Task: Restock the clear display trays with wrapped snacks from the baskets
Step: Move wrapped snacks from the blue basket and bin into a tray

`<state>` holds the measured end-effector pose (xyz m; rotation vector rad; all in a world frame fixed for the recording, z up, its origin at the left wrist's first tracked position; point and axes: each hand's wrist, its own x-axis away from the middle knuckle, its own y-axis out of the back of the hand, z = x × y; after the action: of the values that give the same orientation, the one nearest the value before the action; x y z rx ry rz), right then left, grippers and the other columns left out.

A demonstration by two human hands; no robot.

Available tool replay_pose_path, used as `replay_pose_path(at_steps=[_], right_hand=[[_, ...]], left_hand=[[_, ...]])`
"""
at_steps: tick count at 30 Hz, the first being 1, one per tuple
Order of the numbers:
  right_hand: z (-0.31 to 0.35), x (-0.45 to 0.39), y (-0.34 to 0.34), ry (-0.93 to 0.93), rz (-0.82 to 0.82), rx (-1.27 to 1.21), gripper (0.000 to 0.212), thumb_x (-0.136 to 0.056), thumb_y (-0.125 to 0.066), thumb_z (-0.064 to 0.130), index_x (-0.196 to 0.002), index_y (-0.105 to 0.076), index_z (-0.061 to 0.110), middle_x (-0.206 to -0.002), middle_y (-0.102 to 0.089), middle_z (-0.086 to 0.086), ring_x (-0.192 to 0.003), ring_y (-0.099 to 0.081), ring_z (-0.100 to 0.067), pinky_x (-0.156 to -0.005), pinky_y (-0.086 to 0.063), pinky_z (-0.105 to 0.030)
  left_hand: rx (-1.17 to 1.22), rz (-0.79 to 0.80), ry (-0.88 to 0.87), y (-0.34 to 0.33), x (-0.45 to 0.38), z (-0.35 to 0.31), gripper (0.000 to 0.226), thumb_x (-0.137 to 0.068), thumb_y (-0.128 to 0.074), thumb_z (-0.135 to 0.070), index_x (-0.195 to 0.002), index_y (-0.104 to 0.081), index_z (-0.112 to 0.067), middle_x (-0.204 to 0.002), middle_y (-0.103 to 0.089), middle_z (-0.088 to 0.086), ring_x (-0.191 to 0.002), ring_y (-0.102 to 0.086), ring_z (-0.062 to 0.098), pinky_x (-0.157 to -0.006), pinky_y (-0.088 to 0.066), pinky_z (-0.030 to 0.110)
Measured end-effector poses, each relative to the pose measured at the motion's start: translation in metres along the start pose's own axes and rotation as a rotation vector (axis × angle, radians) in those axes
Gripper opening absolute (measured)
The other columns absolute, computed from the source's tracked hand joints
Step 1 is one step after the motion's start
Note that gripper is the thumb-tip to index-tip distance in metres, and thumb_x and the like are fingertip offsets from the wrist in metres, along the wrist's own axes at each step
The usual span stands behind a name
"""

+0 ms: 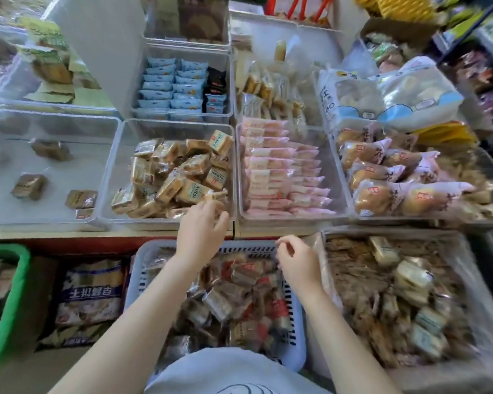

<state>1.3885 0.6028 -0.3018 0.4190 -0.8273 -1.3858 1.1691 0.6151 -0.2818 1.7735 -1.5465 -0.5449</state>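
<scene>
At the centre of the frame, the left hand (201,231) reaches over the near wall of a clear display tray (113,177) heaped with tan wrapped snacks (177,177). Its fingers (221,220) are loosely spread and bent downward at the tray's near right corner, right at the nearest packets; whether they actually hold one cannot be told, since blur hides the tips. The right hand (298,261) hangs lower, to the right of centre, over the far rim of a pale blue basket (299,331) that is full of brown and red wrapped snacks (239,294). Its fingers are curled inward with thumb and forefinger close together, and nothing is plainly visible between them.

The tan packets carry small red square marks and dark lettering too blurred to read. To the lower left, a large blue and white bag (93,294) shows bold white characters, upside down in this view and not legible with certainty.

To the left of the tan tray, a second clear tray (0,166) holds only a few brown packets (29,186). To the right, another tray holds neat rows of pink packets (279,174). At the lower right, a grey basket (473,265) holds brown snacks and pale packets.
</scene>
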Motion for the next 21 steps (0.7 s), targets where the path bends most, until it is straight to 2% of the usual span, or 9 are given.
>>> replay_pose_path(at_steps=[3,6,9,12,14,16,19,21], right_hand=[[-0.067,0.022,0.029,-0.178,-0.135,0.018,0.018,-0.096,-0.053,0.016,-0.087,-0.068,0.017,-0.077,-0.067,-0.004,-0.072,-0.061,-0.026,-0.059,-0.04,-0.031],[-0.125,0.037,0.068,-0.273,-0.259,0.068,0.018,-0.091,-0.058,0.01,-0.104,-0.069,0.014,-0.107,-0.065,-0.007,-0.097,-0.061,-0.026,-0.074,-0.04,-0.027],[-0.178,0.043,0.107,-0.391,-0.357,0.109,0.038,-0.09,-0.061,0.009,-0.128,-0.059,0.01,-0.13,-0.051,-0.012,-0.116,-0.052,-0.03,-0.088,-0.04,-0.03],[-0.224,0.039,0.142,-0.451,-0.463,0.09,0.052,-0.089,-0.062,0.009,-0.139,-0.05,0.011,-0.145,-0.044,-0.013,-0.128,-0.044,-0.033,-0.1,-0.042,-0.039],[-0.246,0.027,0.165,-0.435,-0.539,0.091,0.059,-0.086,-0.067,0.008,-0.141,-0.049,0.012,-0.15,-0.042,-0.012,-0.135,-0.04,-0.033,-0.107,-0.04,-0.041],[-0.263,0.009,0.185,-0.39,-0.486,0.159,0.069,-0.081,-0.075,0.016,-0.145,-0.047,0.017,-0.154,-0.039,-0.011,-0.14,-0.037,-0.033,-0.113,-0.036,-0.043],[-0.278,-0.02,0.204,-0.36,-0.14,0.402,0.086,-0.078,-0.079,0.045,-0.15,-0.034,0.033,-0.161,-0.025,-0.008,-0.146,-0.028,-0.033,-0.118,-0.026,-0.05],[-0.28,-0.034,0.204,-0.403,0.044,0.508,0.083,-0.082,-0.077,0.044,-0.151,-0.03,0.038,-0.162,-0.016,-0.009,-0.147,-0.023,-0.034,-0.117,-0.023,-0.051]], left_hand=[[0.022,0.317,-0.061,-0.034,0.006,-0.056,0.031,-0.103,-0.048,-0.032,-0.127,-0.062,-0.018,-0.119,-0.066,-0.001,-0.102,-0.062,0.018,-0.079,-0.048,0.03],[-0.03,0.544,-0.12,-0.08,0.018,-0.1,0.03,-0.104,-0.048,-0.035,-0.128,-0.062,-0.024,-0.123,-0.066,-0.004,-0.094,-0.061,0.014,-0.074,-0.047,0.028],[-0.073,0.677,-0.156,-0.124,0.035,-0.132,0.028,-0.103,-0.049,-0.036,-0.123,-0.065,-0.026,-0.121,-0.067,-0.003,-0.099,-0.064,0.015,-0.082,-0.053,0.031],[-0.108,0.758,-0.167,-0.157,0.051,-0.158,0.021,-0.102,-0.05,-0.035,-0.115,-0.065,-0.027,-0.114,-0.067,-0.001,-0.086,-0.066,0.015,-0.074,-0.054,0.03],[-0.144,0.787,-0.175,-0.173,0.055,-0.172,0.026,-0.102,-0.05,-0.033,-0.121,-0.065,-0.024,-0.117,-0.067,0.0,-0.097,-0.065,0.016,-0.08,-0.051,0.028],[-0.169,0.796,-0.174,-0.183,0.057,-0.182,0.028,-0.103,-0.049,-0.032,-0.124,-0.064,-0.022,-0.118,-0.066,-0.002,-0.103,-0.063,0.015,-0.082,-0.047,0.027],[-0.175,0.778,-0.148,-0.193,0.056,-0.192,0.025,-0.104,-0.048,-0.032,-0.121,-0.065,-0.023,-0.109,-0.065,-0.006,-0.099,-0.062,0.014,-0.079,-0.046,0.027],[-0.171,0.747,-0.125,-0.197,0.055,-0.193,0.024,-0.103,-0.049,-0.031,-0.119,-0.065,-0.024,-0.098,-0.065,-0.011,-0.093,-0.062,0.011,-0.072,-0.045,0.023]])
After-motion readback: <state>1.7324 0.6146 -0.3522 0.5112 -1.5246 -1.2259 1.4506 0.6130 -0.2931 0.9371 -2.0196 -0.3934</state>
